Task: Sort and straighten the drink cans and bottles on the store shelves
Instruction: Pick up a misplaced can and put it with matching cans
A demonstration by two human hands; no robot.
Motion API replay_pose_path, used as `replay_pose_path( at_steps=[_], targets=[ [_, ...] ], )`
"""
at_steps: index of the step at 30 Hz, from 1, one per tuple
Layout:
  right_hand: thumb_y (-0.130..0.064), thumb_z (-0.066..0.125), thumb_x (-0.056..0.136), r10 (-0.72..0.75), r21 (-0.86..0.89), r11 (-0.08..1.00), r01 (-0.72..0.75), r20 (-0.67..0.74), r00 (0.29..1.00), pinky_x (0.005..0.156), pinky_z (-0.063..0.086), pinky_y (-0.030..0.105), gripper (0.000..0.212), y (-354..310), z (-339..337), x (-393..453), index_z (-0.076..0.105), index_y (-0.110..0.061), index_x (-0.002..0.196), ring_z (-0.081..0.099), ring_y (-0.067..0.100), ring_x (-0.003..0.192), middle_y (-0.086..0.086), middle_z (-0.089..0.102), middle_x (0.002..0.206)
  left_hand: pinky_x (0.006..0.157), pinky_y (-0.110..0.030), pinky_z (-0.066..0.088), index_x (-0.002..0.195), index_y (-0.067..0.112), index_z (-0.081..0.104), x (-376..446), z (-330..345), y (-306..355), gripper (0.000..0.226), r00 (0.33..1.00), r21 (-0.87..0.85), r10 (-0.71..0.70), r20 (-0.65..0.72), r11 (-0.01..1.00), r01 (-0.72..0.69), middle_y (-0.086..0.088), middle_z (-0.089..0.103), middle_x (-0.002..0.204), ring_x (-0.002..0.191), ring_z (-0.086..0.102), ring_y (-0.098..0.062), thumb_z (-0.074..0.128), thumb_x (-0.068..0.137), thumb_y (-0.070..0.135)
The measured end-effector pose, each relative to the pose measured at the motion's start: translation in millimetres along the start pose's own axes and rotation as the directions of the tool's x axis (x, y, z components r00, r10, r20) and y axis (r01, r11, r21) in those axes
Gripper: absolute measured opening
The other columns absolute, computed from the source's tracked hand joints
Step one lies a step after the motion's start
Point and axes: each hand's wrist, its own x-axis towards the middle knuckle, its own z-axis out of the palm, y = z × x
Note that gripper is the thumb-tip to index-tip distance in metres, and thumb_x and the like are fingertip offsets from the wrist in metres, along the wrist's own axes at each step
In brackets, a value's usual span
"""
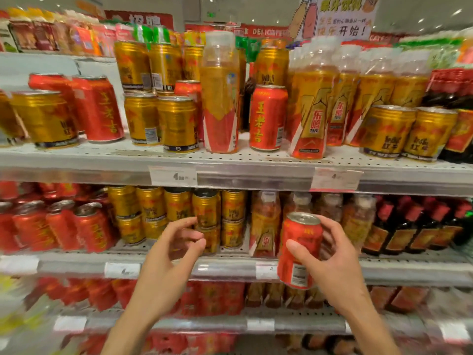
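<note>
My right hand (330, 260) grips a red can (298, 248) upright in front of the middle shelf, thumb on its front and fingers behind. My left hand (174, 249) hovers empty with loosely curled fingers before the stacked gold cans (207, 213) on the middle shelf. On the upper shelf (256, 160) another red can (267, 117) stands between a lone gold-and-red bottle (220, 98) and a row of like bottles (311, 108). Gold cans (178, 123) stand left of the lone bottle. Red cans (98, 108) mix with a gold can (46, 117) at upper left.
The middle shelf holds red cans (64, 226) at left, bottles (265, 221) in the centre and dark red-capped bottles (419, 226) at right. Gold cans (409, 131) stand at the upper shelf's right. Price tags (172, 175) line the shelf edges. Lower shelves carry more red packs.
</note>
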Motion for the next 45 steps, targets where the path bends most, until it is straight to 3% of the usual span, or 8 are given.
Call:
replay_pose_path(
  at_steps=[3,8,14,22,27,33,40,45],
  targets=[
    [-0.025,0.086,0.073,0.041,0.028,0.999,-0.04,-0.056,0.998,0.073,0.051,0.005,0.054,-1.0,40.9,-15.7,0.056,-0.042,0.115,0.066,-0.009,0.098,-0.014,0.067,0.117,0.089,-0.03,0.052,0.118,0.036,0.062,8.3,-45.0,-18.3,0.03,0.999,0.01,-0.019,0.031,1.0,0.018,0.013,0.071,0.1,0.092,0.068,-0.009,0.069,0.092,0.023],
    [-0.032,0.086,0.07,0.076,0.004,0.997,-0.076,-0.066,0.995,0.09,0.049,0.018,0.054,-15.9,92.8,-34.7,0.055,-0.046,0.113,0.064,-0.01,0.102,-0.019,0.065,0.117,0.086,-0.027,0.052,0.117,0.035,0.063,11.6,-95.1,-37.6,0.028,0.998,0.032,-0.029,0.06,0.999,0.027,0.016,0.071,0.099,0.094,0.068,-0.008,0.069,0.092,0.026],
    [-0.038,0.085,0.07,0.043,-0.011,0.999,-0.043,-0.045,0.998,0.09,0.05,0.021,0.06,-33.0,120.1,-41.3,0.055,-0.047,0.122,0.063,-0.008,0.104,-0.023,0.067,0.114,0.086,-0.027,0.051,0.117,0.034,0.064,15.0,-122.4,-45.8,0.027,0.998,0.024,-0.036,0.053,0.999,0.035,0.012,0.072,0.1,0.096,0.068,-0.009,0.068,0.092,0.024],
    [-0.044,0.083,0.061,-0.05,0.026,0.998,0.05,0.015,0.999,0.084,0.048,0.015,0.066,-56.1,143.4,-26.4,0.056,-0.045,0.121,0.062,-0.012,0.102,-0.019,0.066,0.117,0.09,-0.031,0.053,0.115,0.036,0.065,24.6,-143.3,-35.0,0.028,1.0,0.022,-0.01,0.012,1.0,0.01,0.008,0.072,0.1,0.096,0.068,-0.01,0.069,0.091,0.022],
    [-0.046,0.083,0.058,-0.125,0.005,0.992,0.125,0.042,0.991,0.077,0.048,0.01,0.063,-81.1,163.2,-17.8,0.056,-0.048,0.116,0.062,-0.012,0.102,-0.032,0.065,0.111,0.088,-0.033,0.055,0.117,0.036,0.065,36.3,-165.6,-30.7,0.028,1.0,-0.007,0.02,-0.013,1.0,-0.02,0.008,0.072,0.102,0.096,0.068,-0.012,0.068,0.092,0.024],
    [-0.053,0.082,0.056,-0.195,-0.034,0.98,0.195,-0.008,0.981,0.083,0.047,0.014,0.065,-110.9,197.6,-16.1,0.057,-0.05,0.117,0.064,-0.01,0.102,-0.027,0.067,0.113,0.079,-0.01,0.048,0.116,0.032,0.065,61.0,-201.8,-21.8,0.028,0.992,-0.013,0.126,-0.012,0.992,-0.126,0.01,0.072,0.099,0.092,0.067,-0.008,0.069,0.092,0.019],
    [-0.053,0.087,0.062,-0.309,-0.059,0.95,0.307,-0.015,0.951,0.087,0.052,0.024,0.066,-161.6,259.6,-0.7,0.058,-0.047,0.121,0.066,-0.001,0.104,-0.024,0.069,0.115,0.078,-0.005,0.045,0.115,0.035,0.064,99.6,-270.9,-3.8,0.028,0.968,0.04,0.249,-0.023,0.968,-0.248,0.018,0.071,0.1,0.094,0.067,-0.002,0.07,0.092,0.021],
    [-0.052,0.081,0.065,-0.427,-0.069,0.902,0.427,0.016,0.904,0.084,0.055,0.014,0.064,-202.9,303.0,20.4,0.055,-0.043,0.123,0.064,-0.003,0.108,-0.022,0.068,0.116,0.078,-0.006,0.046,0.117,0.037,0.062,122.9,-315.4,7.6,0.027,0.922,0.214,0.384,-0.041,0.905,-0.367,0.017,0.07,0.102,0.098,0.064,0.001,0.068,0.092,0.028]
  ],
)
